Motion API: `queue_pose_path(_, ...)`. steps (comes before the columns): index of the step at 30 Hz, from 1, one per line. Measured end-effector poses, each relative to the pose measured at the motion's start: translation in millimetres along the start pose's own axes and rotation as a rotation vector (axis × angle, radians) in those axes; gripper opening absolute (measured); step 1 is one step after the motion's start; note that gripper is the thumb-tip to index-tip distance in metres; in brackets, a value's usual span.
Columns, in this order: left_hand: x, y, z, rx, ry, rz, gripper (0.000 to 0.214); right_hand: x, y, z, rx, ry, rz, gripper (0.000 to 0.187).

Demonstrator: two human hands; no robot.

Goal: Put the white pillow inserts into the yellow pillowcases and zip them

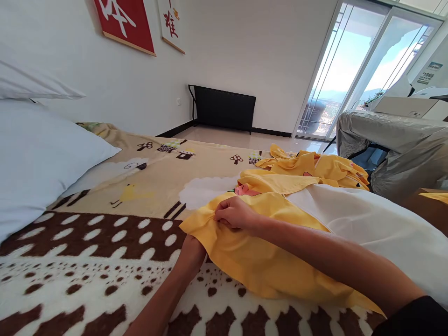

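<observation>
Yellow printed fabric, looking like a duvet cover (245, 252), lies over the bed with its near edge gathered up. My right hand (235, 213) is closed, pinching a fold of it near the left corner. My left hand (194, 249) reaches up underneath that same corner, and the cloth hides its fingers. A white quilt (364, 224) shows to the right, partly covered by the yellow fabric. More bunched yellow cloth (315, 165) is heaped behind it. Beneath everything spreads a patterned blanket (115, 280) in brown, white and beige.
White pillows (45, 154) rest at the left. On the right stands a plastic-wrapped piece of furniture (402, 144) with a box (402, 106) on top. A black folded frame (224, 108) leans against the far wall, left of a glass sliding door (360, 70).
</observation>
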State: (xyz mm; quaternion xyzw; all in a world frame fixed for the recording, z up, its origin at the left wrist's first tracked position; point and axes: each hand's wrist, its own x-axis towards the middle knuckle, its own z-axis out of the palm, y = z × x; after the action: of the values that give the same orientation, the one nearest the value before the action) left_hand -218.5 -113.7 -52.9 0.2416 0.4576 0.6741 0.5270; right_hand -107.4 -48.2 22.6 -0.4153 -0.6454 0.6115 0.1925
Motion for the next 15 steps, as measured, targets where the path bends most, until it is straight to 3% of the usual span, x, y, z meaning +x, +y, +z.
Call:
queue_pose_path(3, 0.3, -3.1, -0.3, 0.054, -0.008, 0.085, 0.049, 0.7, 0.8, 0.3, -0.032, -0.012, 0.005, 0.019)
queue_pose_path(7, 0.6, -1.5, -2.2, 0.033, 0.074, 0.147, 0.045, 0.4, 1.2, 2.6, -0.145, 0.028, -0.018, 0.018)
queue_pose_path(15, 1.5, 10.5, -1.0, -0.094, 0.06, 0.039, 0.042, 1.9, 2.3, 5.9, -0.273, 0.108, -0.101, 0.015)
